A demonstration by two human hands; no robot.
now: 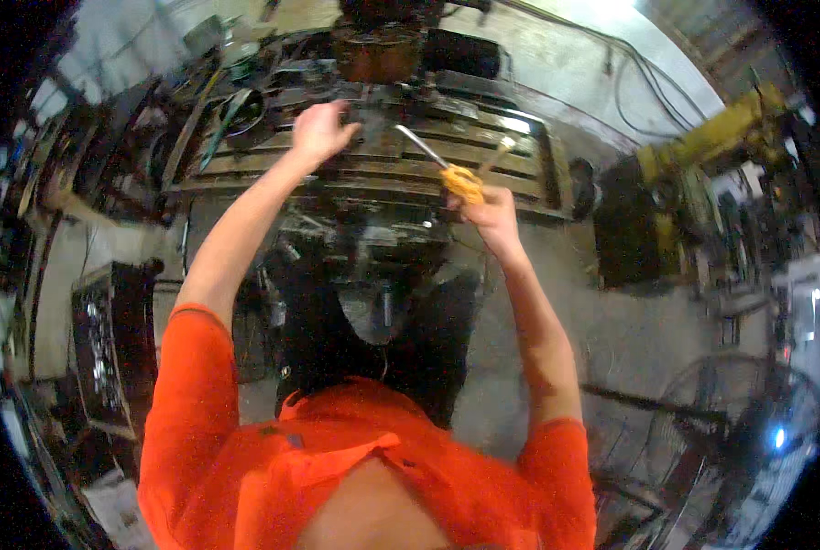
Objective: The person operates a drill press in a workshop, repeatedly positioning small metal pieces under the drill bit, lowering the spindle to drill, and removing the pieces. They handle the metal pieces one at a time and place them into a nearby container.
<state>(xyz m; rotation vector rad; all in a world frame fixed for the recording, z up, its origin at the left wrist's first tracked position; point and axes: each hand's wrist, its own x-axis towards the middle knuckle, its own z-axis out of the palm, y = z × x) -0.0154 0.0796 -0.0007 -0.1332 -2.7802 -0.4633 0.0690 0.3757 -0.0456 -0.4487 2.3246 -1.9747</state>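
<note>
You are looking down at your two bare arms in orange sleeves, both reaching forward over a slatted wooden bench (531,174). Your right hand (488,215) is closed around a yellow-handled tool (463,183). The yellow part projects from the front of your fist, and its slim metal shaft slants forward and to the left, its tip over the middle of the bench, pointing toward your left hand (323,133) but apart from it. That left hand reaches farther forward, to the left of the tip, with the thumb apart from the fingers; blur and dark surroundings mean you cannot tell whether it grips anything. Just ahead, at the centre, stands a dark machine (378,55). A long green bar (225,128) lies left of your left hand. Beyond your right arm stands a yellow machine (717,133).
</note>
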